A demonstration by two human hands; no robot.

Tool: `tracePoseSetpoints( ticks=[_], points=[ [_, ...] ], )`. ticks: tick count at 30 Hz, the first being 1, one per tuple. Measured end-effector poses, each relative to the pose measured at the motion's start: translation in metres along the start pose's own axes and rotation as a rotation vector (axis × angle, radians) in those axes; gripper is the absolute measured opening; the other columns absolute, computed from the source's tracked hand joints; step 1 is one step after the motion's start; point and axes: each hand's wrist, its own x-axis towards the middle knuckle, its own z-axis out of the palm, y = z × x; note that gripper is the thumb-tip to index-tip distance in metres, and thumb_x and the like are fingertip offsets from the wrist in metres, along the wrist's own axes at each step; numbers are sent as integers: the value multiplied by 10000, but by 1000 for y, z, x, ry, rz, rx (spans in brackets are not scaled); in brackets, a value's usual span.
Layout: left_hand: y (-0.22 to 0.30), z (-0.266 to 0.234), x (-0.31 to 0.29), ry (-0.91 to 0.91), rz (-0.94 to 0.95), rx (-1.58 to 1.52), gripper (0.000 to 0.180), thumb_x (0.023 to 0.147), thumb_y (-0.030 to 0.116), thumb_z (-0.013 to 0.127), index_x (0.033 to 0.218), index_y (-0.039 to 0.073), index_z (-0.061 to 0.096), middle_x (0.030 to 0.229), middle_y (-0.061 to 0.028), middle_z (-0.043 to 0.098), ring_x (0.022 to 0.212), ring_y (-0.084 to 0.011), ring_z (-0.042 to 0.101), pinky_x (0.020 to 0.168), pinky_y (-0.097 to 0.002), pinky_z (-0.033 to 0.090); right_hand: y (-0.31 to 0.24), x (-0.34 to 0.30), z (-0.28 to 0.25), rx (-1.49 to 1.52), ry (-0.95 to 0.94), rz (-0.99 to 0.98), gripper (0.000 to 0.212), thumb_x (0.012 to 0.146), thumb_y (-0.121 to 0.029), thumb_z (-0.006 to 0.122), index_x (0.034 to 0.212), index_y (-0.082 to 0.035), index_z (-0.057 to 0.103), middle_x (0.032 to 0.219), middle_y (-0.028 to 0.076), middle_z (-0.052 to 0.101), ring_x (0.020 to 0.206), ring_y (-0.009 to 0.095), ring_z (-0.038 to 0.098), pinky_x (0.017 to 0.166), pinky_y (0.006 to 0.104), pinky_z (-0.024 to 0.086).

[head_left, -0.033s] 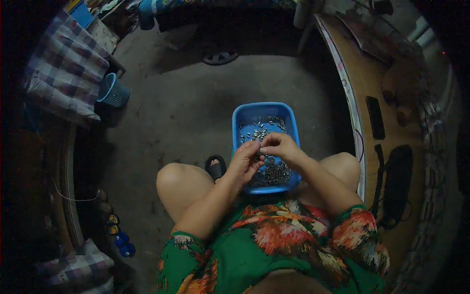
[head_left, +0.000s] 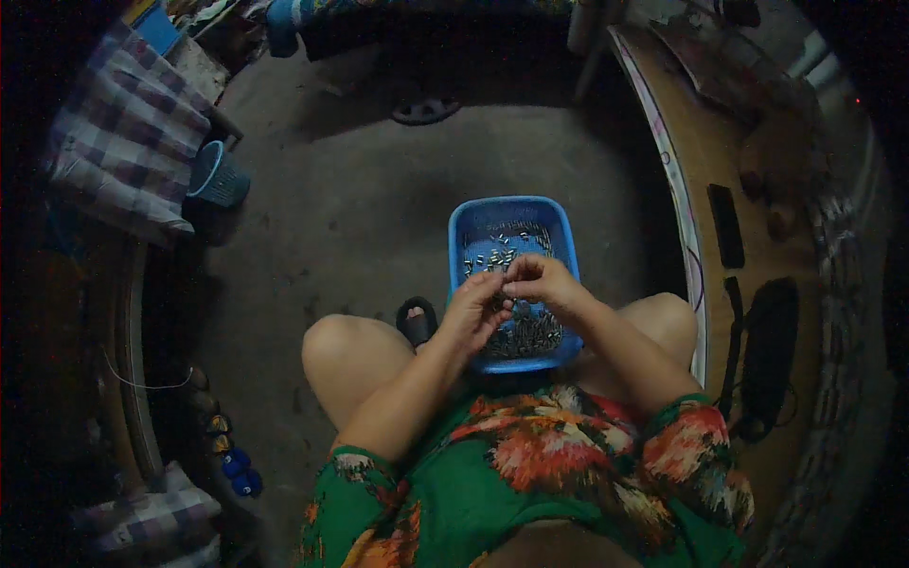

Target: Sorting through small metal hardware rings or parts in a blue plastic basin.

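Observation:
A blue plastic basket (head_left: 512,204) stands between my knees, with my two hands over its middle. Small shiny metal cylinders (head_left: 502,256) lie loose in its far half. A denser pile of darker small metal pieces (head_left: 525,336) fills the near end. My left hand (head_left: 476,309) is closed, its thumb and fingertips pinched together over the basket. Against it, the fingertips of my right hand (head_left: 544,284) pinch at the same spot. Whatever sits between the fingertips is too small to make out.
A teal wastebasket (head_left: 222,180) stands at the left beside a checked cloth (head_left: 133,142). On the right is a wooden tabletop (head_left: 705,161) with a dark remote-shaped object (head_left: 726,227) and a black bag-like item (head_left: 769,350). A dark slipper (head_left: 425,112) lies far off on the floor.

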Motion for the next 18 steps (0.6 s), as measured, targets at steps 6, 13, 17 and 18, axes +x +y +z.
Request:
tracePoseSetpoints(
  ticks=[6,13,17,18],
  points=[
    [3,1,4,-34,-3,85,167,817,228,540,865,70,516,751,-34,563,602,-111,522,489,-204,429,-8,1,-10,97,-46,309,162,737,-144,617,846,-112,502,765,-10,550,675,71,505,560,199,372],
    [18,-6,15,169,96,6,186,827,228,531,853,50,486,744,-105,569,575,-123,488,489,-220,415,13,-18,-5,-1390,27,-28,319,685,-173,615,955,-45,503,872,180,537,772,335,562,663,402,454],
    [20,-8,12,197,112,14,200,817,229,547,856,44,481,726,-99,561,569,-128,483,485,-225,408,11,-28,-1,-1516,-131,73,409,654,-174,628,1018,-54,485,935,163,521,851,333,540,687,404,471],
    [22,-9,12,183,138,10,202,815,227,549,854,42,479,719,-96,559,566,-128,482,483,-224,406,13,-30,1,-1521,-131,77,409,654,-174,628,1018,-54,485,935,163,521,851,333,540,687,404,471]
  ],
)
